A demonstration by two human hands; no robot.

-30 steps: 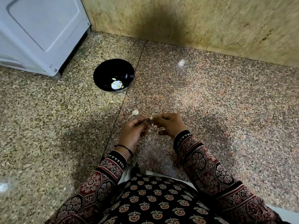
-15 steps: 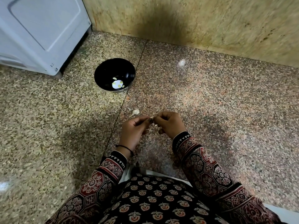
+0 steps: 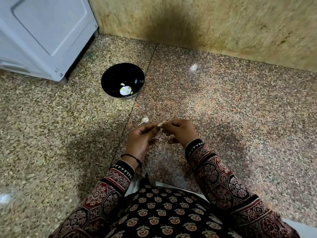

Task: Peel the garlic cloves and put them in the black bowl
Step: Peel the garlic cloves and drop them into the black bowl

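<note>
Both hands, left hand (image 3: pixel 139 140) and right hand (image 3: pixel 181 132), pinch garlic clove (image 3: pixel 160 124), mid-peel. Few peeled cloves (image 3: pixel 126 90) in black bowl (image 3: pixel 109 78); garlic piece (image 3: pixel 145 119) on floor left.

Speckled stone floor (image 3: pixel 51 134), one seam (image 3: pixel 137 102) running across. On it: black bowl (image 3: pixel 120 74) left of the seam; small garlic piece (image 3: pixel 145 119) nearer, right of it; white appliance (image 3: pixel 42 31) far left.

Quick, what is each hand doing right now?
The left hand pinches the garlic clove.
The right hand pinches the same garlic clove from the other side.
</note>
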